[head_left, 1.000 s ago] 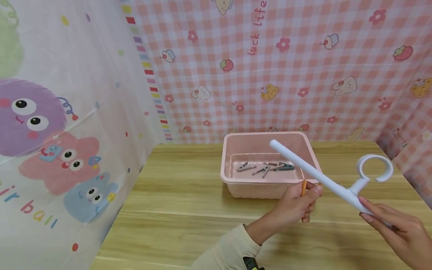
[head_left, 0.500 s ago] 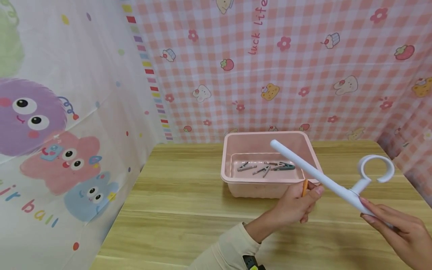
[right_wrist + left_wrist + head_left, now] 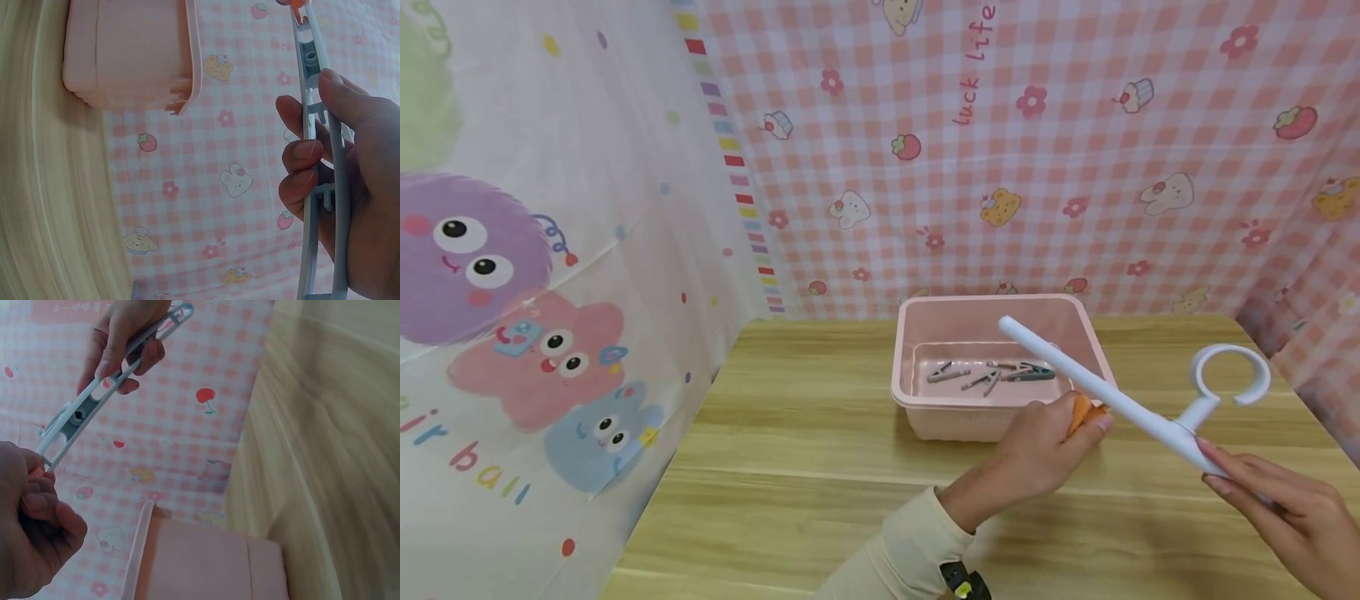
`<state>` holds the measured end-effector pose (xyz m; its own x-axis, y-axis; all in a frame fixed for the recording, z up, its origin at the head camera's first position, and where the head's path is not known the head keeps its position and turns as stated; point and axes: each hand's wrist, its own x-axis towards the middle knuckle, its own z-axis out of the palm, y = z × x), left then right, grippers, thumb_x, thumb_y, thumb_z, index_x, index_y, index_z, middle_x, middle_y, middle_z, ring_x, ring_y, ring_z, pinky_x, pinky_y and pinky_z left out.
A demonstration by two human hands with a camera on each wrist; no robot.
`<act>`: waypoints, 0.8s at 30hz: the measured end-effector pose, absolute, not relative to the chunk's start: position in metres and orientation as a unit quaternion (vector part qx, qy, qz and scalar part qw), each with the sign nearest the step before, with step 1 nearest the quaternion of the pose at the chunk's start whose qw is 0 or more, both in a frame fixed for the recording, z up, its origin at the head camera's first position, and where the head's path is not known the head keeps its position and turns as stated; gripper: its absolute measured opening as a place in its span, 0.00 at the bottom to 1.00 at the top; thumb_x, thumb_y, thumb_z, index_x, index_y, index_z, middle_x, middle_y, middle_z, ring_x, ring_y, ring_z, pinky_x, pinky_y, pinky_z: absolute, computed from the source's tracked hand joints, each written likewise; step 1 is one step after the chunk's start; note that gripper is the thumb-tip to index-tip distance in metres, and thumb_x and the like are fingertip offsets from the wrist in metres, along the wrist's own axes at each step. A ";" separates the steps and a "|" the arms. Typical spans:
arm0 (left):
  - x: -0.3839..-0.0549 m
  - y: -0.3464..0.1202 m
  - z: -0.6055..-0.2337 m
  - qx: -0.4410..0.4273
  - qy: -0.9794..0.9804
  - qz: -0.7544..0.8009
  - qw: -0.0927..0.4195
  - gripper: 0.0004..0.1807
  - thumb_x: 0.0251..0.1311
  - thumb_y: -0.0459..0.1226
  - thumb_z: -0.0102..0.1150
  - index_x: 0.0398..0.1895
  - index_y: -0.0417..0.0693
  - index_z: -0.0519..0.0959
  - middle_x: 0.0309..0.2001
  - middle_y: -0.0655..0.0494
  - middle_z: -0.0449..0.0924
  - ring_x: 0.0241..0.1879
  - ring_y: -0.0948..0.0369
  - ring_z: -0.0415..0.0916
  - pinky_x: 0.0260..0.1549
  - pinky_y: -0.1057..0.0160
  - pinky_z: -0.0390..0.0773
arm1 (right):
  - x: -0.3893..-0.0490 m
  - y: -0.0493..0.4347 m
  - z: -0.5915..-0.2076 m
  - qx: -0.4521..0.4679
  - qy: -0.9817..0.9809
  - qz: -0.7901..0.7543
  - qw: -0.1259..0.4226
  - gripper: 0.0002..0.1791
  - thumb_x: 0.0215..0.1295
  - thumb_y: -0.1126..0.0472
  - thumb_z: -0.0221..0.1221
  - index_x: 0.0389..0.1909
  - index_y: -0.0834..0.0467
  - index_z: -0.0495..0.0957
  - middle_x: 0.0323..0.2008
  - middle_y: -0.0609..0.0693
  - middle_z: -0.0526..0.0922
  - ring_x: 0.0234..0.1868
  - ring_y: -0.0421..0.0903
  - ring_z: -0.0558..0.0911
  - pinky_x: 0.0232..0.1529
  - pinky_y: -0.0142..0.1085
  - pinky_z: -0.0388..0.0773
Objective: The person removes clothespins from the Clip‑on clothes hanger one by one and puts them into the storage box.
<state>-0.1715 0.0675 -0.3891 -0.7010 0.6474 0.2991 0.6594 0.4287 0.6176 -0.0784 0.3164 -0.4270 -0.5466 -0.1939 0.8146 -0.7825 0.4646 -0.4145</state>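
Observation:
My left hand [image 3: 1037,442] pinches an orange clothespin [image 3: 1081,410] close beside the middle of a pale blue-white clothes hanger [image 3: 1097,385]. In the left wrist view, bits of orange show at the left fingertips, right at the hanger's edge; most of the clothespin is hidden by the fingers. On the right, my right hand [image 3: 1292,508] grips the hanger's near end, holding it tilted above the table with its ring-shaped hook to the right. The right wrist view shows thumb and fingers wrapped round the hanger's two slim rails [image 3: 340,206].
Behind the left hand, a pink plastic bin [image 3: 970,421] stands on the wood-grain table [image 3: 790,467]. Several grey and dark green clothespins [image 3: 1030,372] lie on its floor. A pink checked cloth [image 3: 925,192] hangs along the back, a white printed cloth [image 3: 647,108] at left.
My left hand has turned and drawn slightly left, and the orange clothespin now tilts and shows a wider face. The right hand and hanger have barely moved.

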 end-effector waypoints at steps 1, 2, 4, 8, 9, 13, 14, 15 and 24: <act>-0.172 0.067 -0.389 -0.390 -0.856 -0.338 0.029 0.18 0.80 0.51 0.41 0.32 0.54 0.70 0.18 0.65 0.61 0.16 0.72 0.57 0.15 0.76 0.57 | -0.078 0.317 -0.427 0.309 -0.783 0.405 0.357 0.30 0.73 0.55 0.55 0.50 0.86 0.75 0.56 0.37 0.84 0.55 0.26 0.83 0.53 0.15 0.75; -0.172 0.067 -0.390 -0.395 -0.863 -0.309 0.051 0.17 0.80 0.51 0.41 0.33 0.54 0.70 0.18 0.65 0.61 0.17 0.71 0.57 0.15 0.76 0.57 | -0.078 0.317 -0.427 0.304 -0.789 0.398 0.357 0.31 0.73 0.54 0.55 0.50 0.85 0.75 0.56 0.36 0.84 0.55 0.25 0.82 0.52 0.14 0.75; -0.172 0.068 -0.391 -0.404 -0.872 -0.262 0.093 0.16 0.80 0.51 0.41 0.36 0.54 0.72 0.18 0.65 0.61 0.16 0.70 0.59 0.14 0.76 0.56 | -0.077 0.317 -0.427 0.297 -0.798 0.387 0.355 0.32 0.73 0.53 0.54 0.51 0.84 0.76 0.55 0.33 0.83 0.55 0.24 0.82 0.52 0.14 0.75; -0.173 0.069 -0.393 -0.410 -0.875 -0.205 0.155 0.14 0.79 0.50 0.44 0.41 0.54 0.74 0.17 0.65 0.61 0.16 0.68 0.61 0.13 0.75 0.55 | -0.078 0.318 -0.427 0.296 -0.802 0.380 0.353 0.32 0.73 0.52 0.53 0.52 0.83 0.76 0.56 0.33 0.83 0.55 0.24 0.81 0.52 0.14 0.74; -0.173 0.069 -0.394 -0.409 -0.876 -0.195 0.166 0.14 0.79 0.50 0.44 0.41 0.54 0.74 0.17 0.65 0.61 0.16 0.68 0.61 0.13 0.75 0.55 | -0.079 0.318 -0.427 0.297 -0.803 0.379 0.352 0.32 0.73 0.52 0.53 0.52 0.83 0.76 0.56 0.34 0.83 0.56 0.24 0.81 0.53 0.14 0.74; -0.174 0.070 -0.396 -0.406 -0.876 -0.159 0.207 0.14 0.78 0.50 0.46 0.39 0.53 0.74 0.16 0.65 0.64 0.15 0.68 0.63 0.13 0.73 0.55 | -0.079 0.318 -0.428 0.298 -0.805 0.376 0.349 0.32 0.73 0.52 0.53 0.52 0.82 0.76 0.57 0.33 0.82 0.57 0.24 0.80 0.53 0.13 0.74; -0.173 0.070 -0.396 -0.406 -0.875 -0.155 0.213 0.14 0.78 0.50 0.46 0.39 0.53 0.75 0.16 0.65 0.65 0.15 0.68 0.63 0.13 0.73 0.55 | -0.079 0.318 -0.428 0.298 -0.805 0.376 0.348 0.32 0.73 0.52 0.53 0.52 0.82 0.76 0.58 0.34 0.82 0.57 0.24 0.80 0.54 0.14 0.74; -0.173 0.070 -0.397 -0.407 -0.874 -0.152 0.217 0.14 0.78 0.50 0.46 0.39 0.53 0.75 0.16 0.65 0.66 0.15 0.69 0.64 0.13 0.72 0.55 | -0.079 0.318 -0.428 0.298 -0.805 0.376 0.348 0.32 0.73 0.52 0.53 0.52 0.82 0.76 0.57 0.33 0.82 0.57 0.24 0.80 0.53 0.14 0.74; -0.174 0.070 -0.396 -0.411 -0.870 -0.191 0.194 0.13 0.78 0.50 0.46 0.41 0.53 0.74 0.16 0.65 0.62 0.15 0.69 0.61 0.13 0.74 0.55 | -0.079 0.319 -0.428 0.301 -0.800 0.381 0.353 0.32 0.73 0.52 0.53 0.51 0.83 0.76 0.58 0.35 0.82 0.55 0.24 0.81 0.53 0.14 0.74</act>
<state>-0.1737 0.0696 -0.3960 -0.5870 0.6416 0.4938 0.7893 0.5893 0.1726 -0.0788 0.3186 -0.4282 -0.5692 -0.2123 0.7943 -0.7507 0.5282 -0.3967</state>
